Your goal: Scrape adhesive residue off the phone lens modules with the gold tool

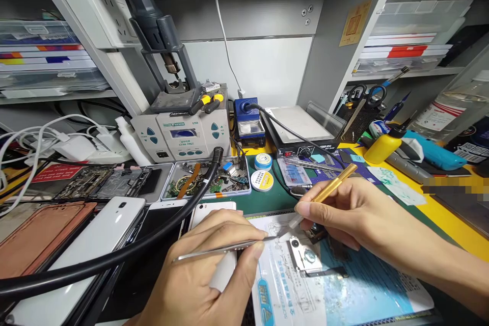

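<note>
My left hand (214, 265) is closed on a pair of metal tweezers (229, 248), their tip pointing right over a printed sheet (267, 285). In my right hand (347, 214), thumb and fingers pinch a gold-handled brush (330, 186), tilted with its pale end down to the left. The ends of both tools come close together above the sheet. Just below them lies a small silver camera module (305, 257) with two round lenses and a dark flat cable (332, 273). A small dark part (317, 233) sits beneath my right fingers, which partly hide it.
A thick black hose (126, 254) crosses the left side over several phones (87, 244). Behind stand a tray of loose parts (168, 192), a hot-air station (179, 135), two round tins (262, 180), a heating plate (301, 127) and a yellow bottle (384, 146).
</note>
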### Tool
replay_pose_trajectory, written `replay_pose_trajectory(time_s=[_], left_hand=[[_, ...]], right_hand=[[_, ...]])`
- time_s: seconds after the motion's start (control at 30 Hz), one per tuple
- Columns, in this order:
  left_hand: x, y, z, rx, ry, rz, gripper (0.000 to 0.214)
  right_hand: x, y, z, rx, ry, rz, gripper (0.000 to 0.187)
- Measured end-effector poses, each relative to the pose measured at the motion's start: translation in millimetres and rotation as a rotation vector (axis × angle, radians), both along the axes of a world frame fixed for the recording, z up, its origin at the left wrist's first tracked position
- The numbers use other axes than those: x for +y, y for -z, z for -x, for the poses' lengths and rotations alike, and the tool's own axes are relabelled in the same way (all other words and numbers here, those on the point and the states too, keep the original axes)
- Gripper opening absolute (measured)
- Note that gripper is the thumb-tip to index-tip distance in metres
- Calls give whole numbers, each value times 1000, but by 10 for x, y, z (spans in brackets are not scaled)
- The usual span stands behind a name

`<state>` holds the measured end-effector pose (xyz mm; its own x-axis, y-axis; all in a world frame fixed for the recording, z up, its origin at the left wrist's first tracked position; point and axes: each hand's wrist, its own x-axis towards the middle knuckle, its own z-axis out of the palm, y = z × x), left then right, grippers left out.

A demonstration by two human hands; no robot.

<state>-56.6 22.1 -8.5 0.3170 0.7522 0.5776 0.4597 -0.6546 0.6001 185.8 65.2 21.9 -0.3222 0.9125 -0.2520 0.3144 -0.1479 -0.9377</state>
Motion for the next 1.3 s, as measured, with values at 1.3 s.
replay_pose_trajectory(time_s=[1.3], left_hand=[[1, -1, -6, -18, -8, 3, 19]], right_hand=[[-3, -40, 11, -8, 6, 24, 36]])
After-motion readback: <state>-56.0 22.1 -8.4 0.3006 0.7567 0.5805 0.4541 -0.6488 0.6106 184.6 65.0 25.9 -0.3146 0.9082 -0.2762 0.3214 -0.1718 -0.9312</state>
